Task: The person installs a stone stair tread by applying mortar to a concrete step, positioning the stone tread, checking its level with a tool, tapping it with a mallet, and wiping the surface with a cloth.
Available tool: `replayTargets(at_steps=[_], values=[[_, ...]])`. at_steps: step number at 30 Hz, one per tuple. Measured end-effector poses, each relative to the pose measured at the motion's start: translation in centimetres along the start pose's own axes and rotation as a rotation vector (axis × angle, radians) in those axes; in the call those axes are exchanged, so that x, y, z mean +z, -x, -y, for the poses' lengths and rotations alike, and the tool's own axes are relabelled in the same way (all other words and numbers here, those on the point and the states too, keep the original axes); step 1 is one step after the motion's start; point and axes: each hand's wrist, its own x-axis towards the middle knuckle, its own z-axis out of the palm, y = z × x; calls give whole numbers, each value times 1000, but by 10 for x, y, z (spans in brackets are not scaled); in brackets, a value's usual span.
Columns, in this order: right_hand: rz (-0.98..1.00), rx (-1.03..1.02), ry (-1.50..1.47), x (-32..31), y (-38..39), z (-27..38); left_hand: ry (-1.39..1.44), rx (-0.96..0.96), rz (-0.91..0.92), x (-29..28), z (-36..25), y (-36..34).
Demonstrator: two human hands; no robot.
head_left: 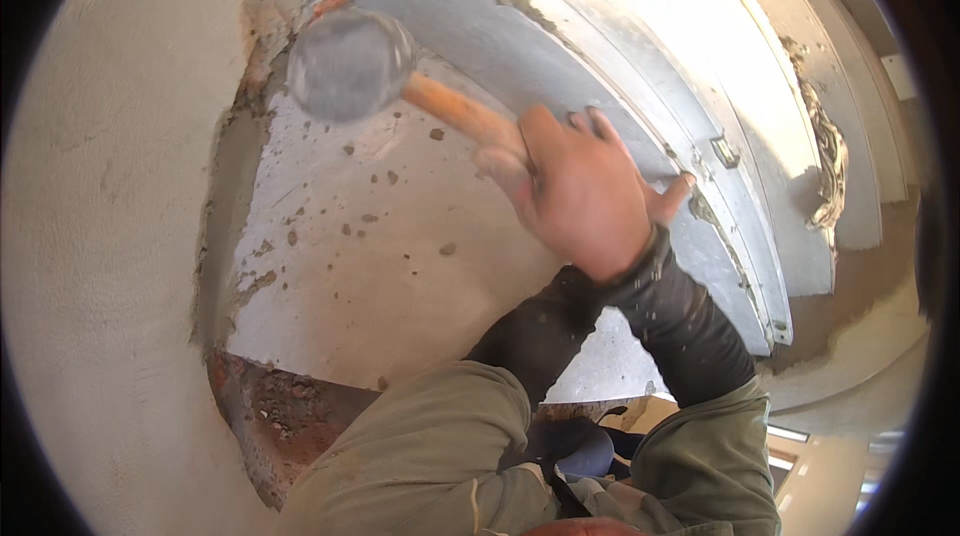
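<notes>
Grey-headed mallet hung blurred at upper left of frame, in front of where the pale tread neared the grey riser slab. Right hand, near centre, was wrapped around the wooden handle. Left hand crossed behind it, partly hidden; visible fingers stood spread at the riser slab, how firmly pressed could not be told. Mortar crumbs dotted the tread. Step in hand, judged: mallet work on the slabs, struck spot unclear. Next move seemed to call for a measured tap, left fingers clear of the head.
</notes>
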Motion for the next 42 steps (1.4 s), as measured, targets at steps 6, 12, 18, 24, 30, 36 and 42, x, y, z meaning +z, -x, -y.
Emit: replayTargets(at_steps=[6,12,18,24,30,36,42], values=[[-190,319,-80,-47,217,-56,-7,-60,185,1,4,-3],[-240,550,100,-70,410,-102,103,283,-2,40,45,-11],[15,528,448,-75,459,-186,61,317,35,39,43,-11],[-68,303,330,-83,442,-162,24,380,6,38,45,-23],[-99,542,213,-67,434,-161,37,400,-32,34,41,-28],[-43,562,242,-68,454,-195,-40,404,-37,32,40,-18],[-103,568,78,-43,446,-119,-5,400,-82,20,52,-32]])
